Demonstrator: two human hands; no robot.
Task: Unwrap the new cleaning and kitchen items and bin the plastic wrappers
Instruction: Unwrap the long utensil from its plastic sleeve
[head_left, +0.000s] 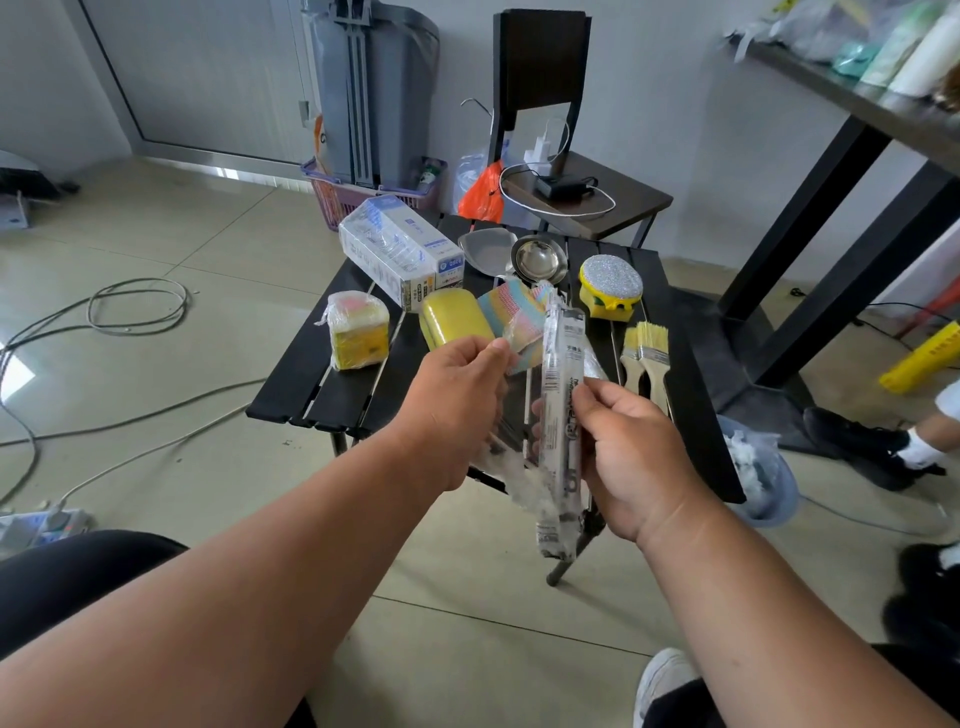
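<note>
Nearest the camera, the right hand (631, 457) pinches a long printed plastic wrapper (561, 415) between thumb and curled fingers, holding it upright over the near edge of the black slatted table (311, 384). The left hand (457, 400) pinches another part of the clear film up near its fingertips, so the step in hand looks like pulling the wrapper open or off (whether anything is still inside is hard to tell). Next, I judge, the film needs stripping free and carrying to the small blue bin (763, 478) just right of the table, already holding crumpled plastic. Farther on lie a yellow sponge (454, 317), a striped cloth (514, 312), two brushes (644, 358), a round scrubber (610, 286), a steel ladle (537, 257) and a boxed pack (400, 249); the wrapped sponge pack (358, 332) remains to be opened. Only the table corner lies between hands and bin.
</note>
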